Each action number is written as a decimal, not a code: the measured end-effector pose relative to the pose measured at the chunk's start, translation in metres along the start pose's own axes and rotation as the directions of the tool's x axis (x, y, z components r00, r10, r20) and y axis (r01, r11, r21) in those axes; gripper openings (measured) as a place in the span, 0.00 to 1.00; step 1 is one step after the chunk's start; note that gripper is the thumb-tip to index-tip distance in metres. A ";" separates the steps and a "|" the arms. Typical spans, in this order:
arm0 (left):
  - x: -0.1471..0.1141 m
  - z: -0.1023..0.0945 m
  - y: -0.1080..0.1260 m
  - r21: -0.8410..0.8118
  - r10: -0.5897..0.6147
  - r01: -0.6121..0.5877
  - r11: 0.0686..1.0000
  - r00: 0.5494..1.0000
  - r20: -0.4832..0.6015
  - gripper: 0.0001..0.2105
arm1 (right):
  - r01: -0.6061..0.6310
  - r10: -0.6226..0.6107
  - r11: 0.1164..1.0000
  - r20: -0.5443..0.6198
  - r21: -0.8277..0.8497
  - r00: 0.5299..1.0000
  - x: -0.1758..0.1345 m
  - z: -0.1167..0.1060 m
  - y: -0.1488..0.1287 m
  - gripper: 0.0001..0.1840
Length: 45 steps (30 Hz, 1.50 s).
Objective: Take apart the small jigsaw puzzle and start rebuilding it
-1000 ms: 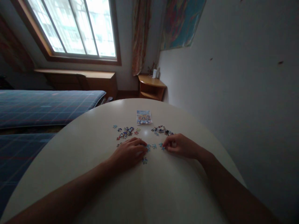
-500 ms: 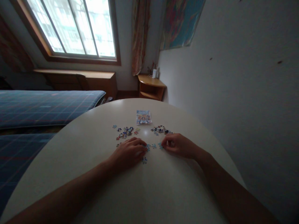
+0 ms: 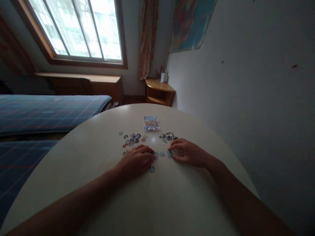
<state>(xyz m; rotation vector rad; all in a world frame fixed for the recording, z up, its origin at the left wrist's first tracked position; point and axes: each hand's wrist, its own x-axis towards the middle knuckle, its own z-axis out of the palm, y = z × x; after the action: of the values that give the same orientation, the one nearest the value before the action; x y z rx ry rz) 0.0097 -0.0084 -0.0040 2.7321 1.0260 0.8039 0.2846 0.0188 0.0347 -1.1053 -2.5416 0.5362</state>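
On the white table, my left hand (image 3: 137, 159) rests with curled fingers, its fingertips closed on a light-blue puzzle piece (image 3: 156, 155). My right hand (image 3: 189, 153) has its thumb and fingers apart beside another blue puzzle piece (image 3: 169, 153), which lies by the fingertips. Between the hands is a small light-blue puzzle piece (image 3: 161, 153). Nearer to me lies a joined-looking bluish piece (image 3: 152, 169), just below the left fingers. A loose pile of puzzle pieces (image 3: 133, 139) sits beyond the left hand, and a second pile (image 3: 168, 136) beyond the right.
A small printed picture sheet (image 3: 151, 123) lies behind the piles on the round table (image 3: 157, 203). A plaid mattress (image 3: 49, 113) stands to the left, a white wall (image 3: 246, 98) to the right. A corner shelf (image 3: 159, 86) is behind the table.
My right hand's fingers have spread from a pinch, and the blue piece beside them shows more fully. My left hand stays nearly still.
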 end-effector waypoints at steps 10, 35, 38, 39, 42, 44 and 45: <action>0.000 0.000 -0.001 -0.003 -0.005 0.005 1.000 1.000 0.008 0.07 | -0.020 0.018 1.000 -0.067 -0.022 0.998 0.001 0.002 -0.002 0.09; -0.001 0.000 -0.001 -0.004 0.002 -0.002 1.000 1.000 0.000 0.07 | -0.049 0.045 0.996 -0.049 -0.080 0.998 0.004 0.003 -0.005 0.09; -0.001 0.000 -0.001 -0.010 0.005 -0.005 1.000 1.000 -0.004 0.06 | -0.037 0.034 0.996 -0.041 -0.075 0.999 0.003 0.002 -0.004 0.09; 0.000 0.000 0.000 -0.010 0.003 -0.003 1.000 1.000 -0.004 0.06 | -0.039 0.036 0.997 -0.037 -0.072 0.999 0.003 0.002 -0.004 0.09; 0.000 -0.001 0.000 -0.001 -0.007 0.007 1.000 1.000 0.000 0.07 | -0.057 0.056 0.996 -0.024 -0.065 0.998 0.002 0.001 -0.004 0.10; 0.000 -0.001 0.001 -0.003 -0.001 0.001 1.000 1.000 -0.001 0.07 | -0.055 0.054 0.997 -0.018 -0.058 0.998 0.002 0.001 -0.004 0.09; 0.000 -0.001 0.001 -0.003 0.004 -0.004 1.000 1.000 -0.001 0.07 | -0.045 0.045 0.998 -0.017 -0.053 0.999 0.002 0.001 -0.004 0.09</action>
<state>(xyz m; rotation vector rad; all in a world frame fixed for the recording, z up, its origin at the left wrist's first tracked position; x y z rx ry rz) 0.0096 -0.0088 -0.0027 2.7324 1.0197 0.8074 0.2799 0.0173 0.0357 -1.1832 -2.5368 0.4713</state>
